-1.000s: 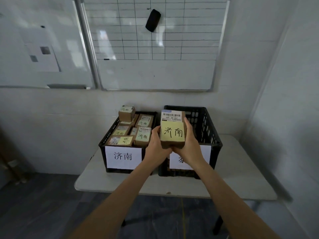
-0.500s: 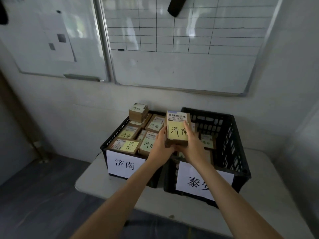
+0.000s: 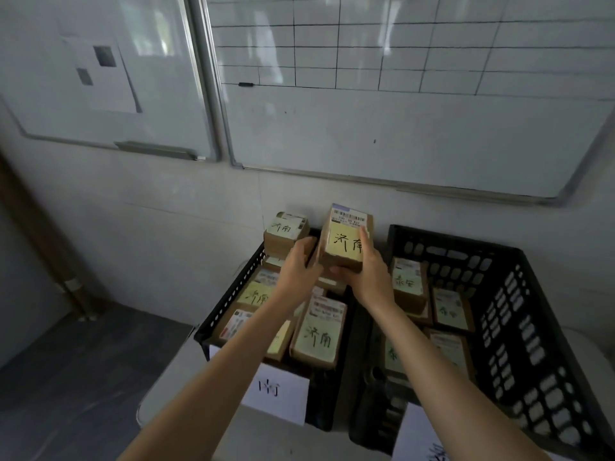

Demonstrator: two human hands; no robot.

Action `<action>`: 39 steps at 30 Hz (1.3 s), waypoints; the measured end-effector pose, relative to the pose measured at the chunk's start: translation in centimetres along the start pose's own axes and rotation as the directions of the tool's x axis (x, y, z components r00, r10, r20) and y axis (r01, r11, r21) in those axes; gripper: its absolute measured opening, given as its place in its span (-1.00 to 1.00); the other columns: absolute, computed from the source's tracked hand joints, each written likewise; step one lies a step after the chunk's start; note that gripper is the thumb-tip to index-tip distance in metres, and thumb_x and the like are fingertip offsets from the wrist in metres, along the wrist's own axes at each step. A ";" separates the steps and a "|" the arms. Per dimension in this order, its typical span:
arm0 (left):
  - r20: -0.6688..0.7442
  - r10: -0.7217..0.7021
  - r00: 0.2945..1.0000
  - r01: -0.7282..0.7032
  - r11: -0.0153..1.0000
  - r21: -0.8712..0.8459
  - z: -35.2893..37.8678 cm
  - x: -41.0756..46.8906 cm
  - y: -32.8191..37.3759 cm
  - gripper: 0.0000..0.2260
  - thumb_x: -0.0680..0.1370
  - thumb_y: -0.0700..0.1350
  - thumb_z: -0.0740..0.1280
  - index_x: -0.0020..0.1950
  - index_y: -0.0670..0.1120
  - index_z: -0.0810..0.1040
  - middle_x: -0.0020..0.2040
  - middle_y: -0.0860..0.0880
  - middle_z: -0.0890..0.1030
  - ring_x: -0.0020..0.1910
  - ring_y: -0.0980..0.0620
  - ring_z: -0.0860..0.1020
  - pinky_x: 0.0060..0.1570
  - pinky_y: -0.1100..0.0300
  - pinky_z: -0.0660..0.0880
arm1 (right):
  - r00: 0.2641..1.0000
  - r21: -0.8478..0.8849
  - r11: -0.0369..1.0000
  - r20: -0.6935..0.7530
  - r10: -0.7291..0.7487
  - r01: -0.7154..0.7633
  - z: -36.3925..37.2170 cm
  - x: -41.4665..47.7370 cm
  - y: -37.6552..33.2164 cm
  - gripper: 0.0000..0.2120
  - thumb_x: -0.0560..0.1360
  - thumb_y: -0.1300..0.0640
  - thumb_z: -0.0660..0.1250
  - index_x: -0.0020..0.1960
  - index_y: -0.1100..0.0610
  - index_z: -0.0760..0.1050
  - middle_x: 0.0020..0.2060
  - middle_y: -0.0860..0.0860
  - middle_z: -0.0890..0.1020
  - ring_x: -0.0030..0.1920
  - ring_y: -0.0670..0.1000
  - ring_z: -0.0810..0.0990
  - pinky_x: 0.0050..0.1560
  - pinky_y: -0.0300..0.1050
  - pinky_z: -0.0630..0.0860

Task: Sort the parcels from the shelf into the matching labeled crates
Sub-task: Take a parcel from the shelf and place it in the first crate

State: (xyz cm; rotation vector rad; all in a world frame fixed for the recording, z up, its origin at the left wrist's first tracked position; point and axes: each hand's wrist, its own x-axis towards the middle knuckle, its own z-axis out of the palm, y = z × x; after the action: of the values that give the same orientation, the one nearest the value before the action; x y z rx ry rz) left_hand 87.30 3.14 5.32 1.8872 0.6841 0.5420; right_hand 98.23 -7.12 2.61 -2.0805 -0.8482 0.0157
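Observation:
A brown cardboard parcel (image 3: pixel 346 241) with a barcode label and a yellow note reading 济南 is held over the back of the left black crate (image 3: pixel 229 294). My right hand (image 3: pixel 369 277) grips its right side and underside, thumb lying on the note. My left hand (image 3: pixel 299 271) holds its lower left side. The left crate carries a white label (image 3: pixel 276 390) and is full of parcels with 济南 notes (image 3: pixel 316 337); one sits stacked high at the back (image 3: pixel 286 227). The right black crate (image 3: pixel 532 344) holds several parcels (image 3: pixel 407 281) marked differently.
Both crates stand side by side on a pale table (image 3: pixel 159 397) against the wall. Two whiteboards (image 3: pixel 399 128) hang above. Dark floor (image 3: pixel 66 361) lies to the left. The right crate's back right part shows bare bottom.
The view has come closer and dropped. Both hands have carried the parcel leftward, from in front of the right crate to above the left crate's back.

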 end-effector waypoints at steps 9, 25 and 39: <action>-0.060 -0.096 0.994 0.094 0.995 -0.022 -6.5 9.9 -5.3 -0.58 0.53 -0.25 0.25 0.39 -0.06 0.36 0.26 0.01 0.45 0.24 0.04 0.43 0.25 0.01 0.44 | 0.984 0.037 0.984 -0.024 0.177 -0.176 6.9 8.7 1.4 -0.12 0.51 0.01 0.40 0.60 -0.06 -0.12 0.46 0.14 0.28 0.37 0.15 0.39 0.20 0.09 0.43; -0.022 -0.178 0.984 0.178 0.984 0.001 -8.2 15.5 -11.9 -0.71 0.54 -0.31 0.28 0.25 -0.17 0.48 0.09 0.06 0.43 0.16 0.05 0.46 0.20 0.03 0.49 | 0.948 -0.097 0.953 0.120 0.296 -0.286 14.8 13.0 4.5 -0.09 0.51 0.07 0.41 0.59 -0.12 -0.17 0.44 0.18 0.27 0.38 0.20 0.38 0.28 0.19 0.44; 0.052 -0.137 0.989 0.136 0.990 0.027 -6.7 15.8 -11.6 -0.70 0.55 -0.30 0.26 0.28 -0.14 0.50 0.24 -0.02 0.48 0.18 0.11 0.44 0.08 0.28 0.35 | 0.947 -0.132 0.960 0.177 0.267 -0.246 14.3 14.1 4.6 0.05 0.43 -0.09 0.48 0.58 -0.12 -0.25 0.55 0.17 0.06 0.50 0.22 0.19 0.37 0.22 0.31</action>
State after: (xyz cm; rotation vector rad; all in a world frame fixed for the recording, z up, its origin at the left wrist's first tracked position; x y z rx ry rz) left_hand 92.17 22.02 -1.78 1.8543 0.7804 0.3960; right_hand 107.28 9.47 -5.70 -2.3072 -0.6981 0.3249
